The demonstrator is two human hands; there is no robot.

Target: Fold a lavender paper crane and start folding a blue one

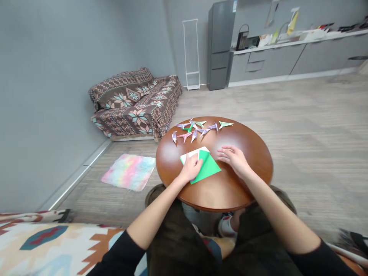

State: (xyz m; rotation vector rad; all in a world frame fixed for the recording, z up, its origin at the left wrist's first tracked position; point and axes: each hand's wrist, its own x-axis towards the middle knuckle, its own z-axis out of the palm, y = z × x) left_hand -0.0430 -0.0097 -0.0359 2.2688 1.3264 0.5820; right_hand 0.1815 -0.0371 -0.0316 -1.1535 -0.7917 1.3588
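A sheet of green paper [207, 168] lies at a slant on the round table, a fold line showing near its upper corner. White paper [202, 149] shows at its upper left. My left hand [192, 166] is closed over the left side of the green sheet, thumb on top; its fingertips are partly hidden. To the right of the sheet, my right hand [235, 158] hovers over the table with fingers loosely bent and apart, holding nothing. Beyond the paper lie several folded paper cranes, among them a pink crane [184, 136], a dark green crane [190, 128] and a pale green crane [225, 124].
The brown round table [253, 153] stands close against my knees. A patterned sofa [138, 103] is beyond it on the left, with a pastel fluffy mat [129, 171] on the floor. A grey fridge [220, 46] and kitchen counter [267, 63] line the far wall.
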